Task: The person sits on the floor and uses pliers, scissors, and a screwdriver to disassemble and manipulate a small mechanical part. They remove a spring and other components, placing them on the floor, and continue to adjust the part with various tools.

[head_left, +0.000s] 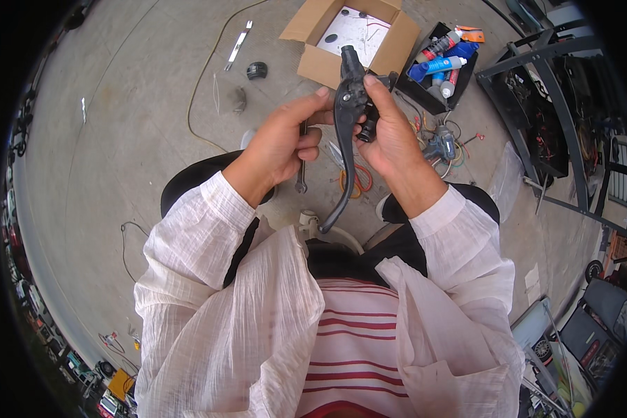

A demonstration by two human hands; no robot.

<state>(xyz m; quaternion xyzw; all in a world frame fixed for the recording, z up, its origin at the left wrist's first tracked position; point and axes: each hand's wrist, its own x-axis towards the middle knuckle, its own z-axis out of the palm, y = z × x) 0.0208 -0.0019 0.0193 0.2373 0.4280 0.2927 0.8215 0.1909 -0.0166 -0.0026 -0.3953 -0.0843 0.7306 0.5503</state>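
My right hand (396, 136) grips a black brake lever (344, 132) by its clamp and pivot end, thumb on top. The long curved blade of the lever points down toward my lap. Close on its left, my left hand (285, 136) is closed around a slim metal wrench (301, 181), whose open jaw sticks out below the fingers. The left thumb and forefinger reach to the lever's pivot; whether they touch it I cannot tell. Beneath the lever, orange-handled scissors (359, 182) lie on the floor.
An open cardboard box (316, 65) stands ahead, beside a black bin (432, 103) of tubes and bottles. A power drill (440, 144) lies among loose wires at right. A dark metal rack (536, 63) stands farther right. On the floor at left are a cable (200, 76) and a black ring (256, 70).
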